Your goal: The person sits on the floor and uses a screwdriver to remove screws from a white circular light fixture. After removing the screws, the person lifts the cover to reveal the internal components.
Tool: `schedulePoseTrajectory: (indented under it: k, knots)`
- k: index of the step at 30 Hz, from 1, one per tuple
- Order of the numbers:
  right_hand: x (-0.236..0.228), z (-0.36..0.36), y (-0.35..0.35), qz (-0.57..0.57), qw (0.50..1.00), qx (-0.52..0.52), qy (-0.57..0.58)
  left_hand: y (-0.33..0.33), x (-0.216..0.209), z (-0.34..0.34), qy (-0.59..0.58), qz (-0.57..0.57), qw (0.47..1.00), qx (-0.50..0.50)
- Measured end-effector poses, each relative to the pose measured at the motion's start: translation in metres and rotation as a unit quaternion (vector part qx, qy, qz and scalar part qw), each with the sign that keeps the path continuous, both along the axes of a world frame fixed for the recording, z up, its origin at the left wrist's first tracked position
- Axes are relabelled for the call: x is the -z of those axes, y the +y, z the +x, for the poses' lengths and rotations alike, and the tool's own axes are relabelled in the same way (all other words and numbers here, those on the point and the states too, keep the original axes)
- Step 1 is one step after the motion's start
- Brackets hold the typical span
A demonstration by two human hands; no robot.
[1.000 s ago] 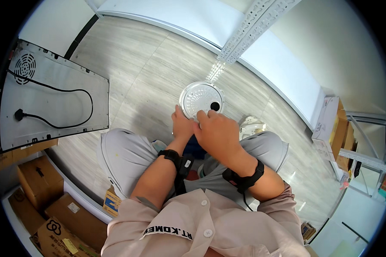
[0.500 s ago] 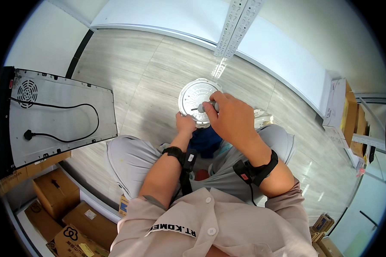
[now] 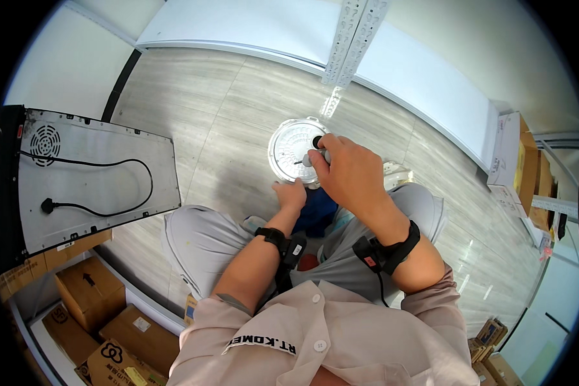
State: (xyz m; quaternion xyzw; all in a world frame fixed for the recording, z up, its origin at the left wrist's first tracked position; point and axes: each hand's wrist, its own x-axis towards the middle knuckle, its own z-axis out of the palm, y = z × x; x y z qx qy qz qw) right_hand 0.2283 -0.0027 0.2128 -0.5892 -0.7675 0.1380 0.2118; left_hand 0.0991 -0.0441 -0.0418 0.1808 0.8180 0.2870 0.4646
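Note:
A round, pale metal pot lid (image 3: pixel 288 145) with a ridged rim lies between my knees. My left hand (image 3: pixel 292 195) is at its near edge, the fingers closed against the rim and partly hidden there. Over the right part of the lid, my right hand (image 3: pixel 346 168) is closed around a screwdriver (image 3: pixel 309 160) with a grey and black handle. Its short dark shaft points left above the lid's face; whether the tip touches the metal cannot be made out. Under the near side of the lid is a dark blue cloth (image 3: pixel 315 214).
At the left, a metal appliance panel (image 3: pixel 103 193) carries a black power cord (image 3: pixel 149 177). Cardboard boxes (image 3: pixel 141 338) fill a shelf at the lower left, and a white carton (image 3: pixel 505 154) stands far right. A perforated post (image 3: pixel 354 45) rises beyond the lid. A pale plastic part (image 3: pixel 397 174) lies beside my right knee.
My left hand has shifted right and slightly nearer along the lid's rim. The screwdriver has turned a little in my right hand, and its black end now shows.

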Motion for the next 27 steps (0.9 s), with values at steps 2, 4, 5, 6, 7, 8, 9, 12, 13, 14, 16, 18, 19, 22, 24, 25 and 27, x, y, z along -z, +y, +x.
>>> schedulePoseTrajectory:
  k: [2, 4, 5, 6, 7, 8, 9, 12, 13, 14, 16, 18, 19, 22, 24, 25, 27]
  knots:
    - [0.002, 0.004, 0.0, -0.009, 1.0, 0.009, -0.006, 0.001, -0.014, 0.002, 0.189, 0.058, 0.977, 0.079]
    - [0.005, 0.007, 0.0, -0.01, 1.0, 0.012, -0.003, 0.009, -0.038, -0.007, 0.282, 0.115, 0.942, 0.138]
    - [0.005, 0.006, 0.0, -0.01, 1.0, 0.009, 0.0, 0.017, -0.04, -0.019, 0.276, 0.127, 0.941, 0.148]
    - [0.004, 0.006, -0.001, -0.011, 1.0, 0.008, -0.001, 0.022, -0.043, -0.027, 0.27, 0.139, 0.939, 0.159]
    - [0.003, 0.005, 0.0, -0.012, 1.0, 0.007, -0.001, 0.024, -0.043, -0.031, 0.269, 0.126, 0.941, 0.164]
    - [0.003, 0.005, 0.0, -0.013, 1.0, 0.007, -0.002, 0.025, -0.044, -0.033, 0.268, 0.112, 0.942, 0.17]
    - [0.002, 0.005, 0.0, -0.013, 1.0, 0.004, 0.002, 0.027, -0.044, -0.034, 0.267, 0.099, 0.942, 0.177]
    - [0.004, 0.006, 0.0, -0.013, 1.0, 0.0, 0.008, 0.028, -0.047, -0.031, 0.256, 0.104, 0.946, 0.167]
    - [0.004, 0.006, -0.001, -0.014, 1.0, -0.001, 0.01, 0.029, -0.044, -0.032, 0.258, 0.109, 0.944, 0.175]
    - [0.004, 0.006, -0.001, -0.015, 1.0, -0.003, 0.012, 0.03, -0.042, -0.033, 0.259, 0.113, 0.941, 0.184]
    - [0.004, 0.007, -0.003, -0.025, 1.0, -0.003, 0.008, 0.031, -0.039, -0.033, 0.264, 0.121, 0.938, 0.19]
    - [0.005, 0.006, -0.002, -0.032, 0.999, -0.004, 0.01, 0.032, -0.038, -0.034, 0.273, 0.128, 0.935, 0.185]
    - [0.005, 0.006, -0.002, -0.034, 0.999, -0.004, 0.011, 0.032, -0.039, -0.033, 0.27, 0.128, 0.935, 0.19]
    - [0.005, 0.006, -0.002, -0.038, 0.999, -0.002, 0.006, 0.032, -0.039, -0.034, 0.282, 0.131, 0.928, 0.206]
    - [0.006, 0.005, -0.001, -0.038, 0.999, -0.004, 0.008, 0.03, -0.037, -0.036, 0.313, 0.139, 0.913, 0.22]
    - [0.009, 0.006, -0.001, -0.039, 0.999, -0.003, 0.011, 0.028, -0.039, -0.033, 0.318, 0.153, 0.911, 0.215]
    - [0.011, 0.01, 0.002, -0.048, 0.999, 0.004, 0.009, 0.024, -0.044, -0.026, 0.327, 0.181, 0.904, 0.205]
